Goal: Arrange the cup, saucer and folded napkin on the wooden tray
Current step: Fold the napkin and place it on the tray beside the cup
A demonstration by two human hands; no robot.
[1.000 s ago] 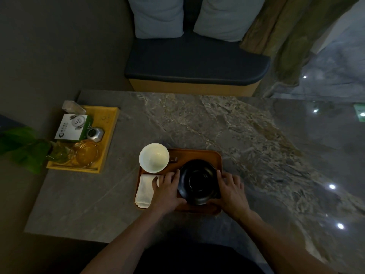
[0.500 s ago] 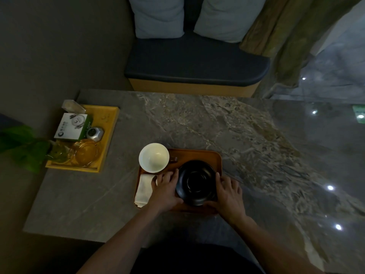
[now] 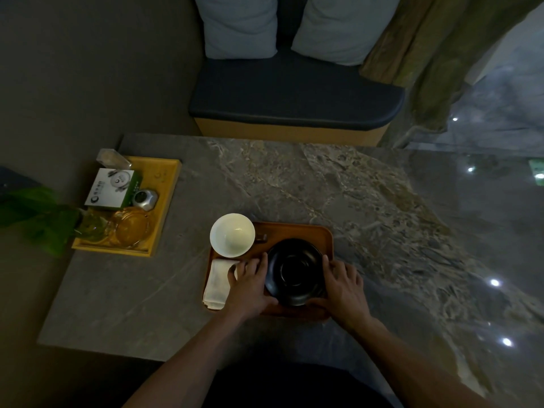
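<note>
— Where is the saucer (image 3: 295, 271) sitting?
— On the tray (image 3: 297, 231), well upward. Left hand (image 3: 252, 285) and right hand (image 3: 343, 287) are gripping its rim.
— The napkin (image 3: 218, 282)?
— Lying long axis front-to-back, beside the cup (image 3: 232, 235).

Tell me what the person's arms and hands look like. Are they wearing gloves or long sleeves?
No gloves and no long sleeves. Both forearms are bare as far as the bottom of the picture. The left hand and the right hand are bare too, with fingers uncovered. I can't see any watch, ring or bracelet, but the room is dim, so something small could be missed.
</note>
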